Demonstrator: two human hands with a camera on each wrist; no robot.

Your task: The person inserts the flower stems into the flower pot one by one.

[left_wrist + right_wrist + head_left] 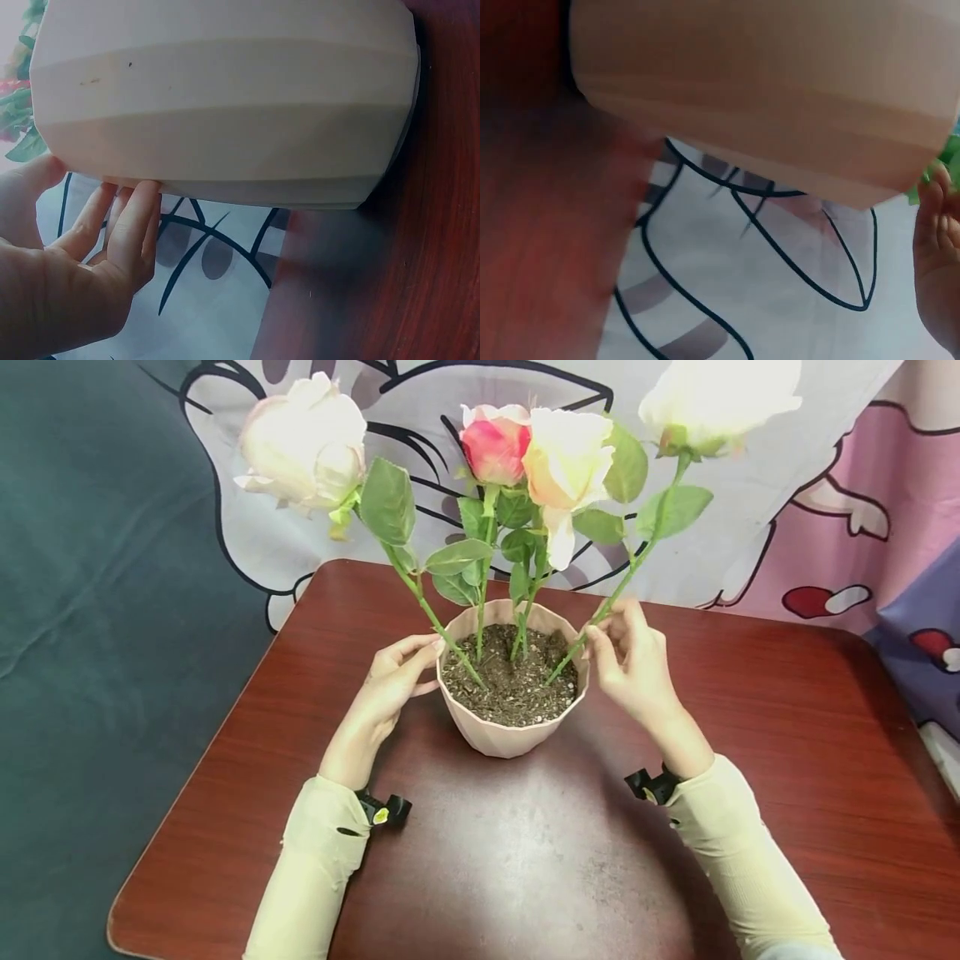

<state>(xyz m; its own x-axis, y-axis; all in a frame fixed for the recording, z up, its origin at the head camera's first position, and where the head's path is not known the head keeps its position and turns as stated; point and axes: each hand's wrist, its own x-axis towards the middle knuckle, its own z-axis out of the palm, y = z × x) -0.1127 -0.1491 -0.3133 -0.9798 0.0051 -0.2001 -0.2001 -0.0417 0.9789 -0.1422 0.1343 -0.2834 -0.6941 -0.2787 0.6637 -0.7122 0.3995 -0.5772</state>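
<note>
A pale pink faceted flowerpot (pixel 498 739) filled with dark soil (pixel 517 693) stands on the table. Several artificial roses rise from the soil: a pale pink rose (pixel 307 447) leaning left, a red-pink rose (pixel 495 447) and a cream-yellow rose (pixel 566 456) in the middle, and a white rose (pixel 720 402) leaning right. My left hand (pixel 390 681) holds the pot's left side, thumb at the rim, fingertips against the outer wall in the left wrist view. At the right rim, my right hand (pixel 633 660) pinches the white rose's green stem low down. The right wrist view shows that hand only partly.
The pot sits toward the back of a reddish-brown wooden table (pixel 517 860). Behind hangs a cartoon-printed cloth (pixel 750 527), and a dark green surface (pixel 112 610) lies to the left. Both wrists wear black camera mounts (pixel 386 810).
</note>
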